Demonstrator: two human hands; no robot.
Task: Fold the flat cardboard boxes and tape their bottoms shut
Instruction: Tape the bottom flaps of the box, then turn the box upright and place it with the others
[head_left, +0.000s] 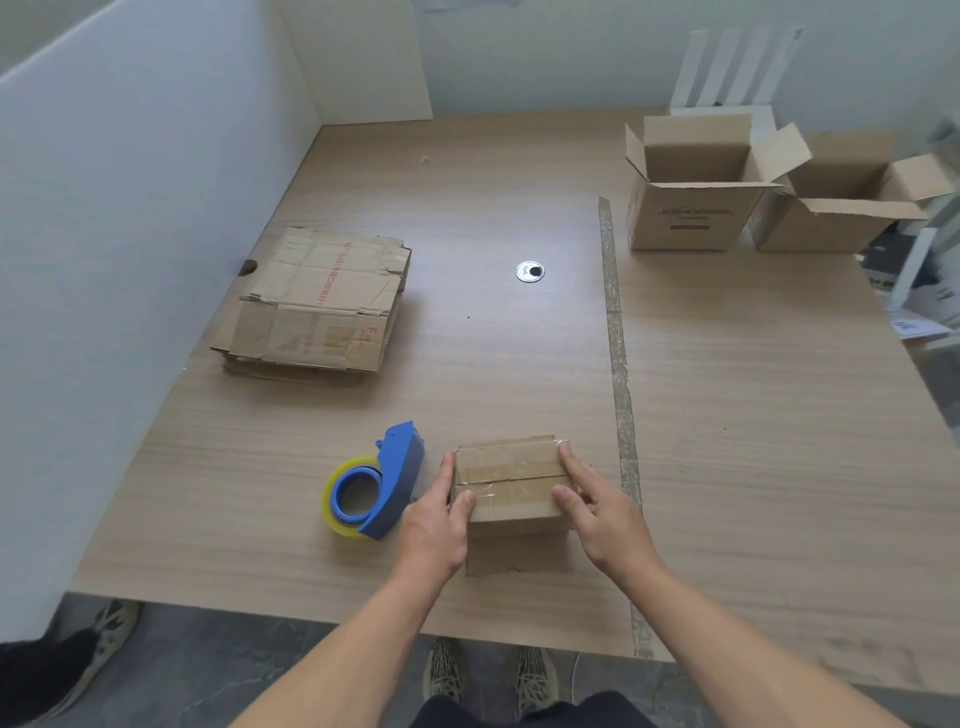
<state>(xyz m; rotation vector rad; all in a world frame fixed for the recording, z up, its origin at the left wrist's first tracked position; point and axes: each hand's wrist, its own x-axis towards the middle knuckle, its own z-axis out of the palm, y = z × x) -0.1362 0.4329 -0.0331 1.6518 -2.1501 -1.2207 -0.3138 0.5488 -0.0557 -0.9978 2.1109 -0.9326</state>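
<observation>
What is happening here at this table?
A person holds a small box between the left hand and the right hand on the table. Its upper side is already taped. The tape dispenser lies just left of it, untouched. A stack of flat boxes waits further left; two open boxes stand at the far right.

Wood table (727, 415) w/ metal grommet (530, 272)
</observation>
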